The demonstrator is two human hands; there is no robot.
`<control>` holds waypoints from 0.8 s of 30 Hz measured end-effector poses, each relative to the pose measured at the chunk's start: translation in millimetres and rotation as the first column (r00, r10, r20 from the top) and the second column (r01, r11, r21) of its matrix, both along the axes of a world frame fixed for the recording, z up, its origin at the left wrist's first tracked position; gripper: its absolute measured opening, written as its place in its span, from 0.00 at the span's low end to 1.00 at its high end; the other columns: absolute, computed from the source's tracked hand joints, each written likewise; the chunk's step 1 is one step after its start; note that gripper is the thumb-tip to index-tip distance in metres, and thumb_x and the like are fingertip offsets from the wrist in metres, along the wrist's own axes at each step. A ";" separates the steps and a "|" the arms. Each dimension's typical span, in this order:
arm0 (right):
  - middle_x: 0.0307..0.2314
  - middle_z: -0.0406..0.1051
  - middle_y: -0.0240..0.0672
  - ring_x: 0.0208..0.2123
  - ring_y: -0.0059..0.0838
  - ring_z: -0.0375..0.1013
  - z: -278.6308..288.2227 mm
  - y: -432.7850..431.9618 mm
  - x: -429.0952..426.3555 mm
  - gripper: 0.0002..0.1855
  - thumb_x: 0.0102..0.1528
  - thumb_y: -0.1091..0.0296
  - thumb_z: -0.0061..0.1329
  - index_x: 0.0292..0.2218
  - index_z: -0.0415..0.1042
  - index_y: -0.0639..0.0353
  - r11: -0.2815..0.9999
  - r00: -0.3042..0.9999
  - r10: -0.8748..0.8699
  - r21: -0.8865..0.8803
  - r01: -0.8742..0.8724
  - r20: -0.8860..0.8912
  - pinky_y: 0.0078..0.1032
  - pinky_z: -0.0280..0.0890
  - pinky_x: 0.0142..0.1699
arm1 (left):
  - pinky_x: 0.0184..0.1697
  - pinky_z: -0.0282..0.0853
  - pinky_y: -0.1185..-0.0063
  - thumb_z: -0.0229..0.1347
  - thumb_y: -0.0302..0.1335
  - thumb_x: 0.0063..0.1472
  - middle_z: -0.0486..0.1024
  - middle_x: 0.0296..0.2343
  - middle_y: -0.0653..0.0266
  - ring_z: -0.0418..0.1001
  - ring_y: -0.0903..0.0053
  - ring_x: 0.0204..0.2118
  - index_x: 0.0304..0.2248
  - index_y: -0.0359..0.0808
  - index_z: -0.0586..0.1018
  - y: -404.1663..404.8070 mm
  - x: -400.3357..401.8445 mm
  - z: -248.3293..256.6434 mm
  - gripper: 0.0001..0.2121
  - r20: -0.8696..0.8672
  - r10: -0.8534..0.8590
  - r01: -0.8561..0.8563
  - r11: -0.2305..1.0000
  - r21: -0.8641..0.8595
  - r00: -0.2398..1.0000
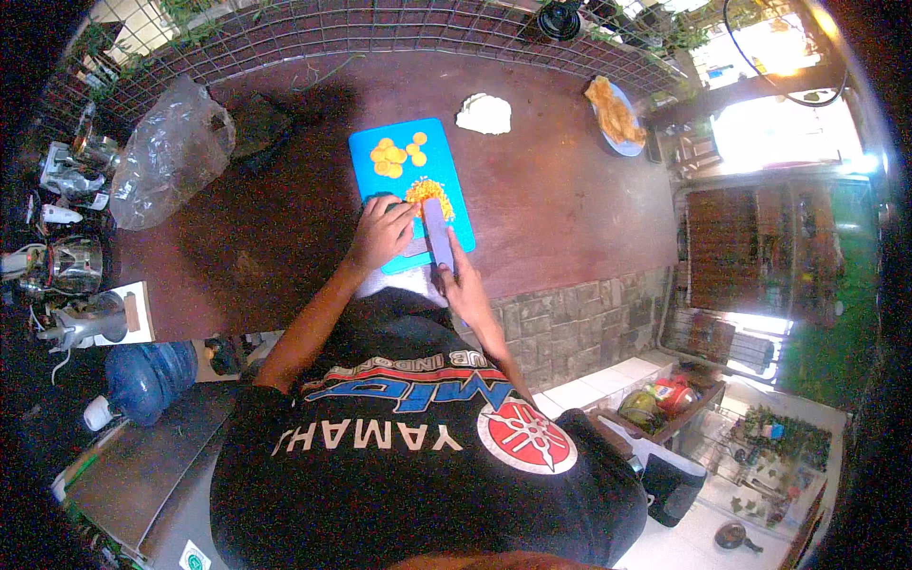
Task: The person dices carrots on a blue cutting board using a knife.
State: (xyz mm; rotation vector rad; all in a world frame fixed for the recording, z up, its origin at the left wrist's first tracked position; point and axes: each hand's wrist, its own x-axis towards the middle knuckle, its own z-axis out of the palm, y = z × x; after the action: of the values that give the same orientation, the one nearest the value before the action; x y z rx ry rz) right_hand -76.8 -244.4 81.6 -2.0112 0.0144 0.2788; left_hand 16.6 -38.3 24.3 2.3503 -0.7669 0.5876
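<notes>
A blue cutting board lies on the table in front of me. My right hand grips a knife with a purple blade, which points away from me across the board. At the blade's far end is a heap of finely chopped orange pieces, likely carrot. My left hand rests over the board's left side, its bent fingers reaching to the heap and the blade. Whether those fingers pinch anything is hidden. Round orange slices lie in a group on the board's far half.
Beyond the board on the brown table sits a white lump. A plate of fried food stands far right. Leftward are a clear plastic bag and small appliances. Wire mesh borders the far edge.
</notes>
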 end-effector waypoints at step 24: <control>0.42 0.70 0.55 0.40 0.61 0.75 42.3 -6.7 -3.0 0.41 0.53 0.75 0.54 0.65 0.60 0.35 0.836 0.992 0.114 -0.545 -0.069 0.048 0.49 0.72 0.44 | 0.59 0.59 0.58 0.61 0.32 0.52 0.70 0.52 0.55 0.64 0.56 0.55 0.55 0.49 0.78 -1.5 -11.8 44.7 0.27 -0.125 -0.203 0.210 0.977 0.046 0.971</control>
State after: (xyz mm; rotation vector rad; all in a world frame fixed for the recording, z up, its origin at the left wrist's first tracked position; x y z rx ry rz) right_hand -79.7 -251.1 123.9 -2.5968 -0.0602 0.2763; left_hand 4.8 -39.8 69.0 2.2972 -0.9705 0.3354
